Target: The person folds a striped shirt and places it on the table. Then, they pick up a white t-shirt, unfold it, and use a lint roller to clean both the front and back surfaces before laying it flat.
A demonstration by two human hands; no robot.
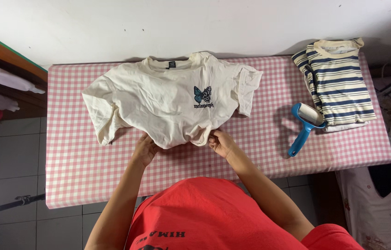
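At six o'clock on the checked table point(89, 171), I see my left hand point(144, 150) and right hand point(221, 142) both grasping the cream shirt point(167, 99) by its hem; lint roller point(305, 126) at three o'clock.

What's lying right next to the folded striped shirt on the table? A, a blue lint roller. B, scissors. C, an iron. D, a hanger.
A: a blue lint roller lies on the checked table, its head against the folded striped shirt.

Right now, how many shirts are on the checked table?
2. A cream T-shirt lies spread mid-table, both hands, left hand and right hand, at its bunched lower hem. A folded striped shirt sits at the right end; something white under it may be another.
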